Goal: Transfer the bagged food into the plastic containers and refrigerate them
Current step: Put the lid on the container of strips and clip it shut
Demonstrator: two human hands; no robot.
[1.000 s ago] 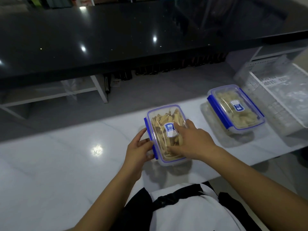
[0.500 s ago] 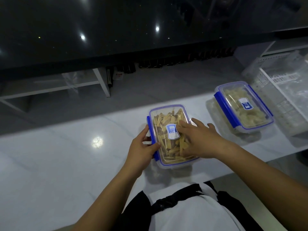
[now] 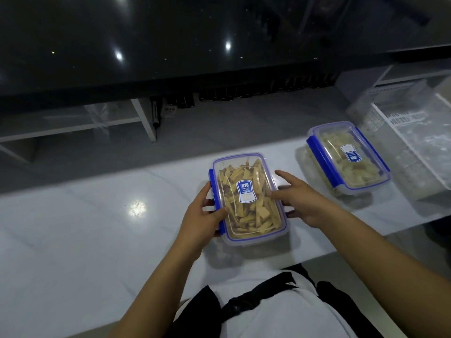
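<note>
A clear plastic container (image 3: 246, 181) with blue clips and a lid, full of tan food strips, sits on the white counter (image 3: 85, 240) in front of me. My left hand (image 3: 202, 215) grips its left side, thumb on the blue clip. At the container's right edge rests my right hand (image 3: 302, 201), fingers spread, thumb on the lid. A second lidded container (image 3: 351, 172) with paler food stands to the right, untouched.
A clear plastic bin (image 3: 415, 132) stands at the far right of the counter. Beyond the counter runs a grey floor (image 3: 219, 123) with a white shelf frame (image 3: 144, 120) under a glossy black countertop (image 3: 170, 45). The counter's near edge is at my waist.
My right hand slid off the top of the lid to the container's right edge. The left hand closed onto the left clip. The view shifted slightly.
</note>
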